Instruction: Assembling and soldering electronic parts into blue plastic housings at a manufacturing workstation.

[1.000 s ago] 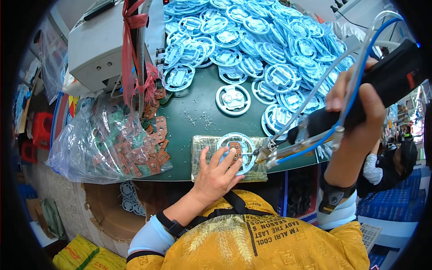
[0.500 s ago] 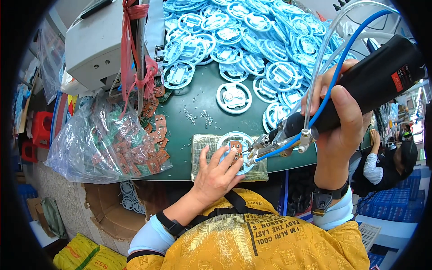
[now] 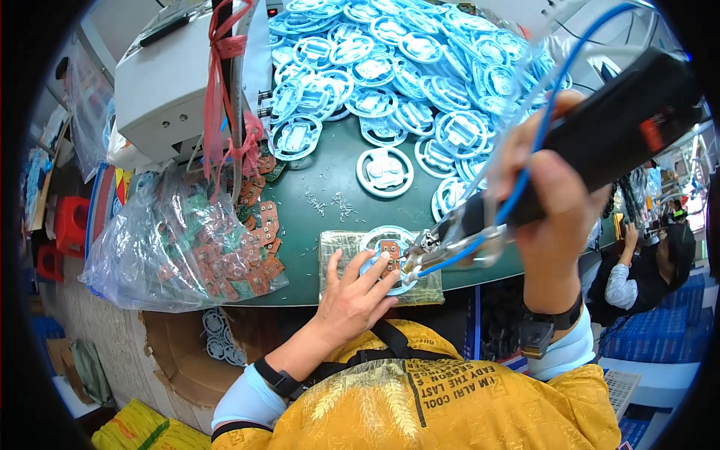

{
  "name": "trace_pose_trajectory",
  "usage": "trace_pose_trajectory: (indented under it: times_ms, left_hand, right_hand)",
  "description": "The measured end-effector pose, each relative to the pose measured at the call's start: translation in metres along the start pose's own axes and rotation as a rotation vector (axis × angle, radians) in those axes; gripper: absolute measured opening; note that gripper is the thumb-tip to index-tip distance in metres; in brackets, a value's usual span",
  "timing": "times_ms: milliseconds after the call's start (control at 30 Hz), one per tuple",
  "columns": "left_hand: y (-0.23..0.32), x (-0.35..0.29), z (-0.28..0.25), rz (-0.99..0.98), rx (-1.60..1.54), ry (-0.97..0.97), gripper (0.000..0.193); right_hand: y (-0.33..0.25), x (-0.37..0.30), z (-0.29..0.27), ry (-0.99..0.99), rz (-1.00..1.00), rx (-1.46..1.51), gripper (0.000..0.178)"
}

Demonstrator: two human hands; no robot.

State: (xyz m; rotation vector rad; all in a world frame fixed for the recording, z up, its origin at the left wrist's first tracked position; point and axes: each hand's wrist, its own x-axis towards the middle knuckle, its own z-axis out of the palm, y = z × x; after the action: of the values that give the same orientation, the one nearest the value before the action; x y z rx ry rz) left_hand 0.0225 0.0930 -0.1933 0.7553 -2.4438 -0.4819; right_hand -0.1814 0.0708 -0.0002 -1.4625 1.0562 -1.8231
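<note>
A light-blue toy steering wheel [image 3: 367, 244] lies on a tape-wrapped block [image 3: 341, 242] at the table's front edge. An orange-brown circuit board [image 3: 389, 247] sits in its middle. My left hand [image 3: 354, 291] rests on the wheel and board, fingers spread, a fingertip against the board. My right hand [image 3: 551, 199], blurred, is wrapped around a black power screwdriver [image 3: 615, 127] with a blue hose and clear tubes. Its metal nose slants down left to the board's right side; whether the bit touches a screw I cannot make out.
Many light-blue wheels [image 3: 375, 67] are heaped at the back; a single wheel [image 3: 385, 172] lies nearer. Small loose screws [image 3: 343, 205] are scattered left of it. A plastic bag [image 3: 150, 247] of circuit boards lies left, below a grey machine [image 3: 176, 90]. Another person [image 3: 649, 270] sits far right.
The screwdriver and my right hand have shifted slightly left and now look smeared by motion. My left hand stays on the wheel and board. The whole view has moved a little.
</note>
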Motion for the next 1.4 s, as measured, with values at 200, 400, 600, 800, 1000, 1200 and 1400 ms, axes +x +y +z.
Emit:
trace_pose_trajectory:
  times_ms: [200,400,600,800,1000,1200,1400]
  left_hand:
    - [-0.011,0.000,-0.007,0.030,-0.055,-0.085,0.046]
    - [-0.013,-0.002,-0.006,0.017,-0.084,-0.051,0.048]
    - [-0.014,-0.002,-0.005,0.022,-0.078,-0.037,0.049]
    - [-0.013,-0.001,-0.005,0.018,-0.079,-0.047,0.048]
    - [-0.013,-0.001,-0.004,0.024,-0.070,-0.039,0.047]
    - [-0.012,0.000,-0.006,0.044,-0.064,-0.034,0.051]
    - [-0.013,-0.001,-0.001,-0.019,-0.176,0.008,0.067]
  right_hand:
    - [-0.007,0.018,0.001,-0.059,-0.049,-0.003,0.042]
    - [0.016,0.015,0.006,0.006,-0.007,-0.001,0.036]
    - [0.021,0.018,0.009,0.037,-0.005,0.012,0.035]
    - [0.022,0.022,0.010,0.046,0.019,-0.005,0.034]
    - [0.025,0.016,0.011,0.000,0.024,0.007,0.031]
    - [0.028,0.011,0.012,0.012,0.019,-0.067,0.032]
    - [-0.025,0.005,0.000,-0.032,-0.043,-0.045,0.043]
